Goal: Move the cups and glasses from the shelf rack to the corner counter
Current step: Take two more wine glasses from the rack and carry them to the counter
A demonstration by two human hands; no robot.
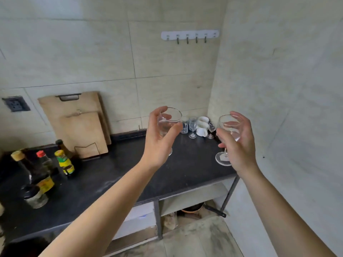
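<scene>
While my left hand [159,138] closes around one stemmed glass [169,120] and my right hand [236,140] around another wine glass [229,130], both upright, the glasses and cups [197,127] already moved stand farther ahead in the corner of the black counter [115,175]; my right hand seems nearer.

Both arms extended; left hand [159,138] and right hand [238,140] each curled (palms facing inward), level, apart.
</scene>
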